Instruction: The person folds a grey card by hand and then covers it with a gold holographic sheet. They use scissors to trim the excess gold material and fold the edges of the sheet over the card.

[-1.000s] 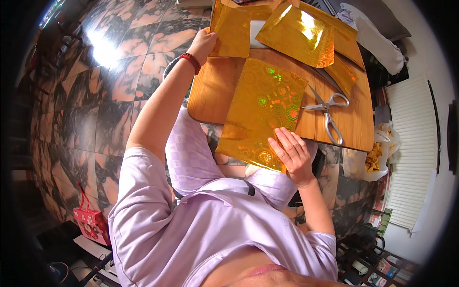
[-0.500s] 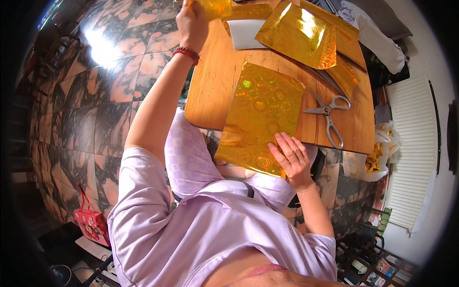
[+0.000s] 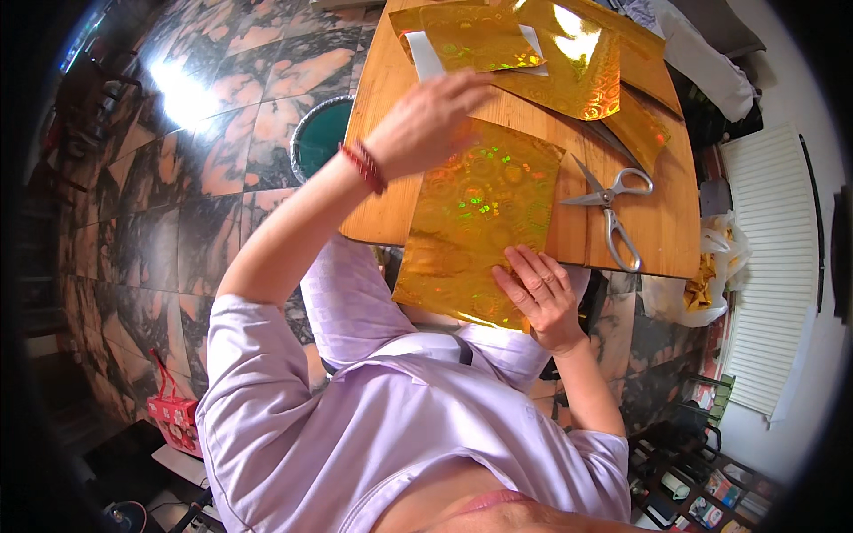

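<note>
Item 1: 1 gold patterned sheet point(image 3: 480, 226), glossy, with rings and green glints. It is laid across the near edge of the wooden table point(image 3: 382, 191), its upper part being supported there and its lower part extended over the lap.

Item 2: 1 right hand point(image 3: 543, 298), placed at the sheet's lower right corner. Its fingers are rested on the upper face; the thumb is hidden, so whether the corner is pinched cannot be told.

Item 3: 1 left hand point(image 3: 431, 124), blurred, with fingers extended toward the right above the sheet's far left corner. Contact with the sheet cannot be told. The 2 hands are held well apart. A red bracelet point(image 3: 362, 167) is worn on the left wrist.

Item 4: 1 pair of scissors point(image 3: 608, 199), metal, laid with blades parted just right of the sheet.

Item 5: 1 smaller gold piece point(image 3: 480, 40), laid over a white sheet point(image 3: 425, 55) at the table's far side; beside it, a large shiny gold sheet point(image 3: 569, 84) is placed.

Item 6: 1 green basin point(image 3: 320, 142), partly covered by the table's left edge.
</note>
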The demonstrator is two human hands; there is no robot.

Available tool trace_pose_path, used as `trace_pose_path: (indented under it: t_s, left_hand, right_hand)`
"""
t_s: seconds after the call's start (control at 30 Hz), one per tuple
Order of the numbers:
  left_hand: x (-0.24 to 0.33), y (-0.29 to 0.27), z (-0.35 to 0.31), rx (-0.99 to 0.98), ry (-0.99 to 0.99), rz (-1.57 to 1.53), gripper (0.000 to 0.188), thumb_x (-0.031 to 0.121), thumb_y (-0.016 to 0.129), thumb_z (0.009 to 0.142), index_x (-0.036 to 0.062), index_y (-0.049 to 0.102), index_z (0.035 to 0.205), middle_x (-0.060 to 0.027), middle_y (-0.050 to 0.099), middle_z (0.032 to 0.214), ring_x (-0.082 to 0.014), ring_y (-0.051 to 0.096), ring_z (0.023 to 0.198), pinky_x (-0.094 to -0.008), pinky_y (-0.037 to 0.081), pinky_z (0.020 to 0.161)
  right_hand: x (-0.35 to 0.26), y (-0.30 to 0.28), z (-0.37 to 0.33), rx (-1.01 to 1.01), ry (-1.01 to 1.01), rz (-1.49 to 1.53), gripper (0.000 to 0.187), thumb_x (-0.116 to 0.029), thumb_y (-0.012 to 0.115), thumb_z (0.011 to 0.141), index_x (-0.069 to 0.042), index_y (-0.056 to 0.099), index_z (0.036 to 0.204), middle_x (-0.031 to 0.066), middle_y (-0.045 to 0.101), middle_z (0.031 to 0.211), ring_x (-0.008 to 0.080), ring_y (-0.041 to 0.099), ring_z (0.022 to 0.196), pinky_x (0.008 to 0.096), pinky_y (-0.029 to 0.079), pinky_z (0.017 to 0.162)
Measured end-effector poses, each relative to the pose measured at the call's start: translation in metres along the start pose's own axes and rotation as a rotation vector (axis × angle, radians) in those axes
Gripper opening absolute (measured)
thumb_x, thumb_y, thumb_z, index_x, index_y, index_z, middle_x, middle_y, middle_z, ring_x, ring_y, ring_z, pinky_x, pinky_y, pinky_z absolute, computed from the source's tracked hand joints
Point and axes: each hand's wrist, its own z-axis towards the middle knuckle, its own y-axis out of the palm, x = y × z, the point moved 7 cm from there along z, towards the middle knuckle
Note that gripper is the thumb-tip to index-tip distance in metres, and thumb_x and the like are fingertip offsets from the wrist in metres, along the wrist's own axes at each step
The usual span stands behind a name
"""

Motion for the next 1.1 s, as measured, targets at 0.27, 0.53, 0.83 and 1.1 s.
trace_pose_path:
  t_s: [0.27, 0.53, 0.83, 1.1]
  left_hand:
    - [0.051, 0.028, -0.079, -0.136, 0.018, 0.036, 0.065, 0.035, 0.071, 0.106, 0.0109, 0.053, 0.163, -0.0146, 0.049, 0.170, -0.0349, 0.045, 0.158, -0.0510, 0.033, 0.132]
    - [0.060, 0.024, -0.091, -0.055, -0.034, 0.060, 0.063, 0.033, 0.072, 0.103, 0.0099, 0.055, 0.160, -0.0133, 0.052, 0.167, -0.0347, 0.048, 0.156, -0.0502, 0.039, 0.129]
    - [0.058, -0.006, -0.090, -0.083, -0.003, -0.120, 0.060, 0.029, 0.078, 0.094, 0.0114, 0.065, 0.150, -0.0131, 0.062, 0.157, -0.0357, 0.062, 0.142, -0.0484, 0.049, 0.120]
    - [-0.030, -0.004, -0.061, -0.397, -0.578, -0.904, 0.084, 0.065, 0.033, 0.119, -0.0038, 0.080, 0.122, -0.0096, 0.081, 0.107, -0.0189, 0.072, 0.106, -0.0314, 0.053, 0.104]
  right_hand:
    - [0.001, -0.004, 0.003, -0.058, -0.024, 0.052, 0.046, -0.010, 0.052, 0.108, -0.014, 0.070, 0.149, 0.0091, 0.064, 0.159, 0.0275, 0.059, 0.149, 0.0461, 0.044, 0.127]
    - [0.012, -0.022, 0.019, 0.040, 0.070, 0.416, 0.032, -0.022, 0.060, 0.109, -0.007, 0.074, 0.134, 0.0140, 0.075, 0.142, 0.0315, 0.070, 0.135, 0.0456, 0.048, 0.117]
    - [0.056, 0.013, 0.041, 0.228, 0.714, 1.106, 0.022, -0.003, 0.073, 0.105, 0.002, 0.065, 0.125, 0.0056, 0.078, 0.100, 0.0067, 0.067, 0.089, 0.0252, 0.054, 0.081]
    - [0.084, 0.036, 0.050, 0.291, 0.824, 0.950, 0.051, 0.001, 0.079, 0.098, 0.006, 0.059, 0.145, 0.0098, 0.080, 0.094, 0.0079, 0.069, 0.080, 0.0260, 0.055, 0.075]
